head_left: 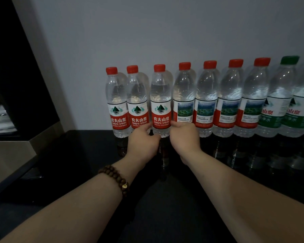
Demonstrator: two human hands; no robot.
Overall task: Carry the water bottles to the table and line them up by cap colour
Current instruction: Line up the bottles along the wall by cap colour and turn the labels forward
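1. On the black desk (165, 207), the row stands against the wall (165, 32): seven red-cap bottles (207, 95) on the left, then two green-cap bottles (281, 106) at the right edge, packed side by side.
2. Your left grip (144, 139) and right grip (184, 135) flank the third red-cap bottle (161, 106), both touching its lower label. I cannot tell if they're wrapped round it or just pressing.
3. My read: carrying and colour grouping look mostly done, and you're squaring up the line.
4. The row runs out of frame to the right, so I can't confirm the rest.

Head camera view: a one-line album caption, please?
Left hand and right hand flank the third red-capped bottle from the left, in a row ending in green-capped bottles on a dark table.
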